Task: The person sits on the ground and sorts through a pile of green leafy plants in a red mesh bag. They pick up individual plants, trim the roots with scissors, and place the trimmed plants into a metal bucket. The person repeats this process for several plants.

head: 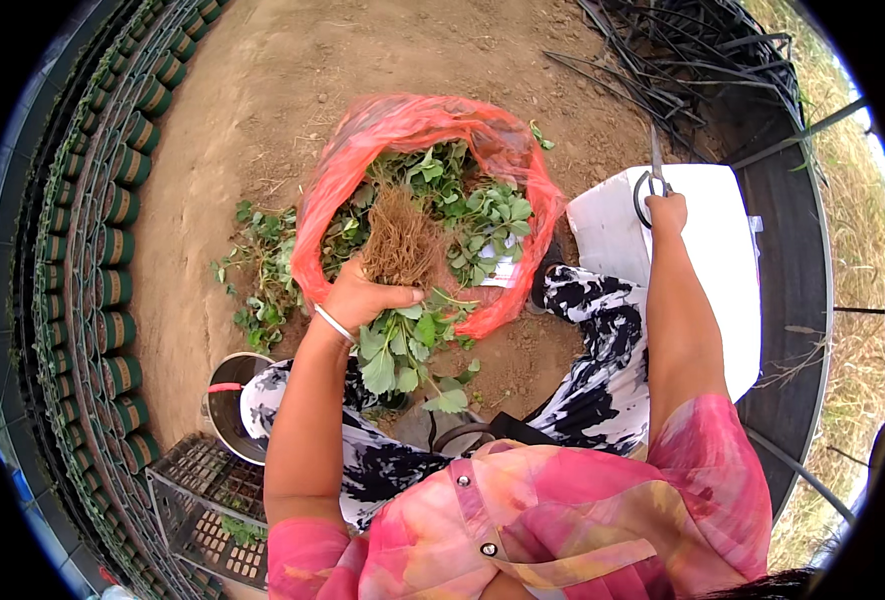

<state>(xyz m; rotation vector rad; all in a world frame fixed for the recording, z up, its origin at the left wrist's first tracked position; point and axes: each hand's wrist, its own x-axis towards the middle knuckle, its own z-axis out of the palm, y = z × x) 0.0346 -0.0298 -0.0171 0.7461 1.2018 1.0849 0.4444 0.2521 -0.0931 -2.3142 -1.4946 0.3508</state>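
My left hand [363, 298] grips a bunch of leafy seedlings, which look like strawberry plants. Their brown bare roots [401, 236] point away from me, and the green leaves [397, 352] hang towards my lap. Beneath and beyond the bunch lies a wide-mouthed red plastic bag [517, 154] on the soil, with more seedlings [491, 214] inside. A white printed paper [501, 264] shows among them. Off to the right, my right hand [666, 210] holds scissors [657, 169] by the handles, blades pointing away, over a white foam box [712, 247].
Loose seedlings [266, 277] lie left of the bag. A metal pot [225, 390] stands by my left knee, near a black plastic crate [209, 502]. Rows of green pots [116, 247] line the left side. Black strips [682, 60] are heaped at far right.
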